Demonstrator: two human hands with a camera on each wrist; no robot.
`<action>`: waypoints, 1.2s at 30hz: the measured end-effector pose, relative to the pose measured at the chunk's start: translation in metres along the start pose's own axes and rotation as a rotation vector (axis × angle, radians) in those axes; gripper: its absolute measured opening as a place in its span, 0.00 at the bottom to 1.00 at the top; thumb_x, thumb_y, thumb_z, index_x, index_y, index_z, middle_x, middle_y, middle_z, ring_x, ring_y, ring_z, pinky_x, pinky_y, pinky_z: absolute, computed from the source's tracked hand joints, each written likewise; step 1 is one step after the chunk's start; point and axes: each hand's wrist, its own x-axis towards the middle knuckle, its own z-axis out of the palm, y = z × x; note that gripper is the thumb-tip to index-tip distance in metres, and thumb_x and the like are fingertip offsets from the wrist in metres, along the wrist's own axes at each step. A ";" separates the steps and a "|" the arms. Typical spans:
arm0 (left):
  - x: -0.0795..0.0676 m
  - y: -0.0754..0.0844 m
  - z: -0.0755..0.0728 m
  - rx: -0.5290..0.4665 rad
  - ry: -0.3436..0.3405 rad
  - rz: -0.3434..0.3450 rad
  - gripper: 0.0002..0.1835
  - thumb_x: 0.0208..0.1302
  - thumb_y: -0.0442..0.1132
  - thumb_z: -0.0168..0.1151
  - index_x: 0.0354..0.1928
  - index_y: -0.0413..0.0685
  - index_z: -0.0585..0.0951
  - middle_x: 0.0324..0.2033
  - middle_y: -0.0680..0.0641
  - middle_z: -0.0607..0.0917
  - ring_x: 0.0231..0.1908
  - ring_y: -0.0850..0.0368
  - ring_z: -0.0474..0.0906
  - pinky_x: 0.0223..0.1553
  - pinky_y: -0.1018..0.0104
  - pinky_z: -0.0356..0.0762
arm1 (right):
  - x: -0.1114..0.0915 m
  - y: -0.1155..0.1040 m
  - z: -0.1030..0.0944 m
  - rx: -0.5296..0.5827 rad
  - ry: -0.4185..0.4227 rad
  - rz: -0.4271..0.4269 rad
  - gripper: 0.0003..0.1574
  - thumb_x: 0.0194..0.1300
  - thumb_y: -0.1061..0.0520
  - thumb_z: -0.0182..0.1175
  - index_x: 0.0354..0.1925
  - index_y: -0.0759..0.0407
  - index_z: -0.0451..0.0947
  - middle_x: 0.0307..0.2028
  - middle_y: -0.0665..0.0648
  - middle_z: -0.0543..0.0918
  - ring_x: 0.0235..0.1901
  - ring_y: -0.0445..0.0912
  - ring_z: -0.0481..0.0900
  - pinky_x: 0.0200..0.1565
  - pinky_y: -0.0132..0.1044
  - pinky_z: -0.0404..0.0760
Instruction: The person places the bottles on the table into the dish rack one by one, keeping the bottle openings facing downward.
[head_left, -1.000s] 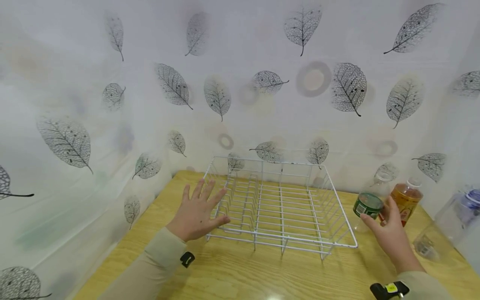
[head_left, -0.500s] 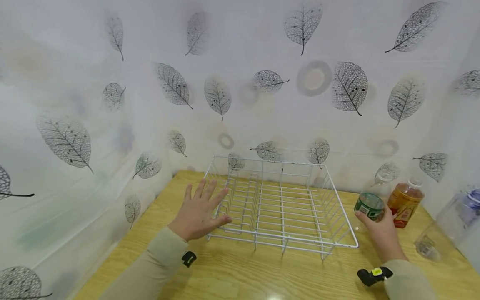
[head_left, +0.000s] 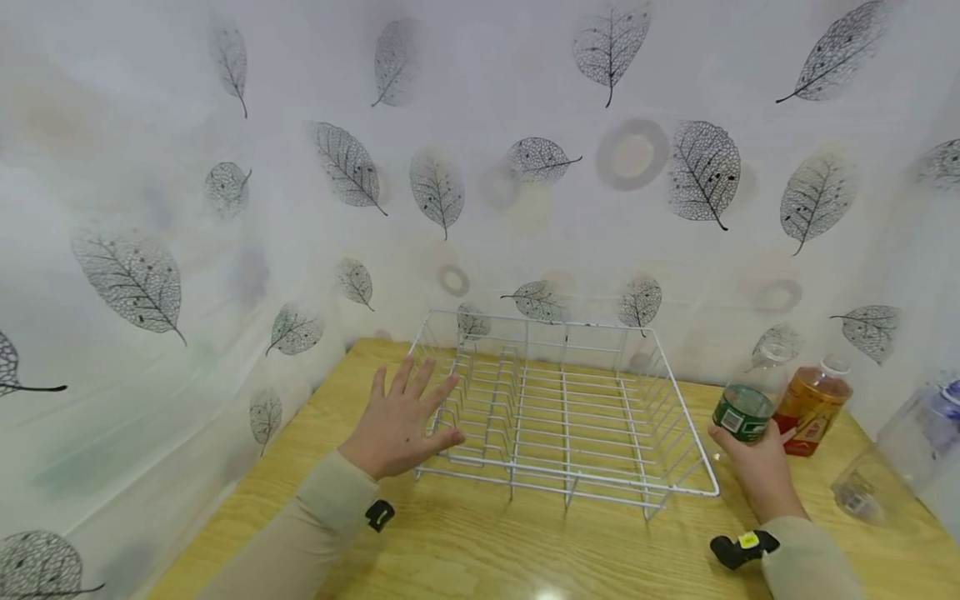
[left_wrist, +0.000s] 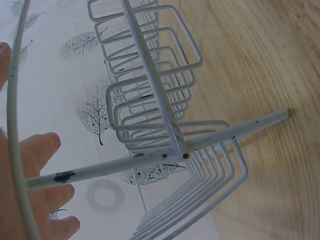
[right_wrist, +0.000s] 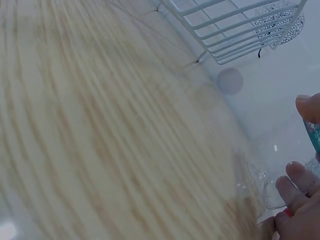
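Note:
My left hand (head_left: 401, 425), fingers spread straight, lies at the left front side of a white wire dish rack (head_left: 566, 475). In the left wrist view, its fingertips (left_wrist: 60, 197) show behind the rack's wires. At the right, my right hand (head_left: 761, 475) holds a clear plastic bottle (head_left: 742, 412) with a green label, low down. Its thumb (right_wrist: 309, 107) is on one side and the other fingers (right_wrist: 295, 187) are on the opposite side. The bottle stands upright; the right wrist view catches only part of it.
Close behind the right hand stands an amber drink bottle (head_left: 813, 408) with a red and gold label. A large clear container (head_left: 892, 458) with a blue top is at the right edge. Leaf-patterned sheeting (head_left: 480, 167) rises behind the wooden table (head_left: 480, 542).
My right hand has moved left and slightly nearer, away from the amber bottle, and now wraps lower round the green-labelled bottle. My left hand stays almost where it was.

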 end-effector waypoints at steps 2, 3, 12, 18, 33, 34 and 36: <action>0.000 0.000 0.000 0.000 0.000 -0.002 0.47 0.67 0.77 0.43 0.81 0.62 0.54 0.78 0.38 0.50 0.76 0.34 0.38 0.68 0.26 0.35 | 0.001 -0.001 0.000 0.012 0.018 -0.004 0.61 0.71 0.42 0.63 0.79 0.66 0.36 0.74 0.73 0.53 0.72 0.67 0.52 0.72 0.61 0.48; 0.000 0.001 0.000 -0.001 0.003 -0.001 0.47 0.67 0.76 0.44 0.81 0.62 0.55 0.78 0.38 0.50 0.76 0.34 0.38 0.68 0.26 0.35 | 0.001 -0.002 -0.001 0.012 0.027 -0.015 0.61 0.71 0.43 0.63 0.80 0.65 0.37 0.75 0.73 0.53 0.73 0.66 0.51 0.74 0.60 0.44; 0.000 0.001 0.002 -0.007 0.015 0.006 0.46 0.67 0.75 0.46 0.81 0.60 0.56 0.78 0.37 0.52 0.76 0.33 0.40 0.68 0.25 0.38 | -0.005 -0.012 -0.011 -0.078 -0.014 -0.077 0.61 0.71 0.37 0.60 0.78 0.68 0.37 0.72 0.77 0.55 0.69 0.72 0.55 0.68 0.70 0.52; 0.002 -0.001 0.002 -0.011 0.019 0.003 0.46 0.67 0.75 0.48 0.81 0.61 0.56 0.78 0.37 0.52 0.77 0.34 0.39 0.68 0.25 0.37 | -0.008 -0.030 -0.017 -0.183 -0.032 -0.218 0.54 0.71 0.41 0.63 0.75 0.68 0.47 0.65 0.73 0.65 0.61 0.66 0.65 0.58 0.66 0.65; 0.005 0.000 -0.002 -0.019 0.091 0.019 0.48 0.67 0.78 0.40 0.81 0.61 0.55 0.78 0.39 0.51 0.76 0.33 0.42 0.69 0.26 0.39 | -0.029 -0.095 -0.030 -0.496 -0.101 -0.398 0.62 0.68 0.39 0.65 0.78 0.71 0.43 0.64 0.83 0.64 0.55 0.80 0.68 0.44 0.76 0.70; 0.006 0.000 -0.002 -0.021 0.098 0.022 0.48 0.67 0.78 0.40 0.81 0.60 0.55 0.78 0.39 0.52 0.76 0.33 0.43 0.69 0.26 0.40 | -0.031 -0.100 -0.029 -0.515 -0.102 -0.417 0.62 0.67 0.39 0.66 0.78 0.70 0.45 0.64 0.83 0.64 0.55 0.80 0.68 0.44 0.76 0.70; 0.007 0.002 -0.002 -0.028 0.106 0.028 0.48 0.66 0.78 0.40 0.81 0.60 0.55 0.78 0.39 0.52 0.76 0.34 0.42 0.69 0.26 0.39 | -0.035 -0.110 -0.028 -0.541 -0.109 -0.457 0.59 0.66 0.39 0.67 0.77 0.67 0.50 0.65 0.80 0.65 0.56 0.79 0.68 0.44 0.76 0.70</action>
